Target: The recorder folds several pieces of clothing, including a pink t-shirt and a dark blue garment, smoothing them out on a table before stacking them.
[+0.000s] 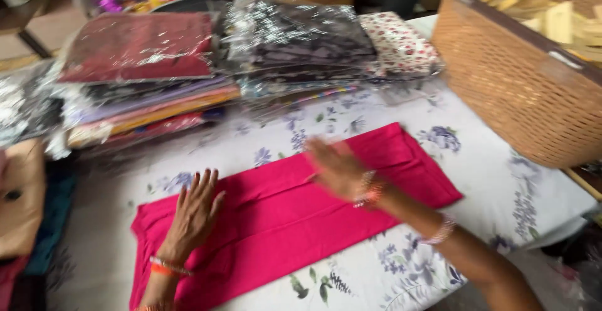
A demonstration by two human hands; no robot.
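Note:
A folded bright pink cloth point(282, 223) lies flat across a white sheet with blue flowers point(489, 179). My left hand point(193, 214) rests palm down on the cloth's left part, fingers spread. My right hand point(335, 167) hovers or presses flat over the middle of the cloth, blurred by motion, fingers apart. Neither hand grips anything. Both wrists wear bangles.
Stacks of folded fabrics in clear plastic wrap point(207, 66) line the far side of the sheet. A big woven tan basket point(520, 85) with pale items stands at the right. A brown bag point(22, 198) lies at the left edge.

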